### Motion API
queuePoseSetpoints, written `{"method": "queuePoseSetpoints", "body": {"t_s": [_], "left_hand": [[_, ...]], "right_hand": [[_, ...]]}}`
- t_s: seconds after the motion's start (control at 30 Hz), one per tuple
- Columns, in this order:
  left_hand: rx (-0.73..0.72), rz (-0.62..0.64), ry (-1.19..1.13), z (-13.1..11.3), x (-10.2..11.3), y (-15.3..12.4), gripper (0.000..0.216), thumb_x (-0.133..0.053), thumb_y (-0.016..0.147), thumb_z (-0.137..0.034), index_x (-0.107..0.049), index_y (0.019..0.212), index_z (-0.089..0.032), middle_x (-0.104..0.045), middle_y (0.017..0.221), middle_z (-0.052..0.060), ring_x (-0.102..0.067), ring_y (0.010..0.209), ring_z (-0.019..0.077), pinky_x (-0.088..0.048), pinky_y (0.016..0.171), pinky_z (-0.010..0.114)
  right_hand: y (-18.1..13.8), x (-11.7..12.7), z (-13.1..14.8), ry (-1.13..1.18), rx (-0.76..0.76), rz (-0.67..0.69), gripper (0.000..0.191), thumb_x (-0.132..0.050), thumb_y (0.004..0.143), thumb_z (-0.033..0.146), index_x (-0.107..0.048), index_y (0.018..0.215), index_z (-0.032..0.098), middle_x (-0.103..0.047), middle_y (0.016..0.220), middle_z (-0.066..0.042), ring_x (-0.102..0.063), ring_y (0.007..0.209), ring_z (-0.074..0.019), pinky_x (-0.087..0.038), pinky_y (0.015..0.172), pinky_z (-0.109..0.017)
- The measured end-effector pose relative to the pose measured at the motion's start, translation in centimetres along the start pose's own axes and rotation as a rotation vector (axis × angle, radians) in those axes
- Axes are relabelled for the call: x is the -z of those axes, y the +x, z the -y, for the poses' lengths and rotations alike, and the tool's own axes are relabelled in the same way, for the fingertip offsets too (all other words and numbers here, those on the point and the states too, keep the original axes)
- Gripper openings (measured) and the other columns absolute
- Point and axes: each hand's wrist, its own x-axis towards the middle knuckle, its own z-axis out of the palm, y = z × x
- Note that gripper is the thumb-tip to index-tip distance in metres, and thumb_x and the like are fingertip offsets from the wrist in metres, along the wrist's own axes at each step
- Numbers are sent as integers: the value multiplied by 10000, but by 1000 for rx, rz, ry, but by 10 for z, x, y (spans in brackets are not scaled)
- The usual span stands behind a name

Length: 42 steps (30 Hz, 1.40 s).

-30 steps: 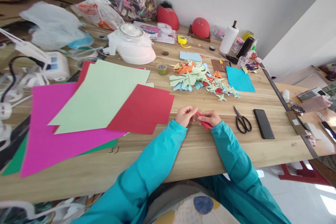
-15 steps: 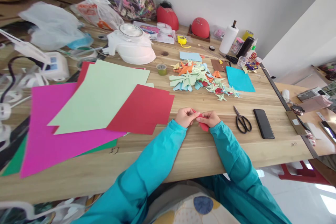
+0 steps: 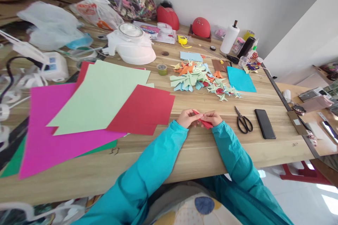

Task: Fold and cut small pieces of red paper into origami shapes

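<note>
Turned slightly since the earlier frame, small red paper point(image 3: 207, 124) slants just below and right of frame center | left hand point(image 3: 186, 117) and right hand point(image 3: 214, 117), fingertips closed, pinch it between them | folding or creasing, apparently, though fingers hide the exact fold | next move calls for steady, even fingertip pressure

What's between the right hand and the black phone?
In the head view, scissors lie between the right hand and the black phone.
</note>
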Motion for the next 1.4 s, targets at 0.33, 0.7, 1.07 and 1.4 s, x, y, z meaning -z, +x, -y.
{"method": "queuePoseSetpoints", "body": {"t_s": [0.33, 0.7, 1.07, 1.4], "left_hand": [[-25, -253, -327, -3, 3, 3, 335, -794, 464, -333, -647, 662, -106, -663, 595, 39, -624, 519, 139, -519, 481, 231], [-17, -344, -417, -5, 6, 6, 354, -812, 426, -307, -658, 659, -89, -667, 612, 43, -626, 542, 134, -535, 498, 224], [-20, -349, -386, -1, -5, 2, 345, -815, 382, -325, -658, 597, -106, -662, 579, 30, -606, 517, 133, -506, 479, 242], [-35, -381, -371, 7, -7, 2, 337, -808, 396, -332, -646, 590, -108, -662, 574, 30, -607, 519, 145, -504, 467, 259]], "right_hand": [[11, 5, -9, 331, 123, -177, 485, -652, 559, 447, -580, 963, 188, -670, 834, -57, -613, 665, -195, -480, 563, -317], [3, -2, -8, 18, 547, -143, 589, -702, 544, 359, -455, 1065, 239, -554, 1090, -85, -578, 916, -219, -482, 746, -345], [10, -14, -21, -255, 674, -407, 143, -668, 670, 291, -655, 771, 191, -676, 793, -45, -627, 739, -168, -511, 695, -307], [10, -10, -29, -391, 697, -512, 131, -661, 670, 269, -699, 782, 212, -695, 779, -44, -642, 689, -182, -519, 633, -316]]}}
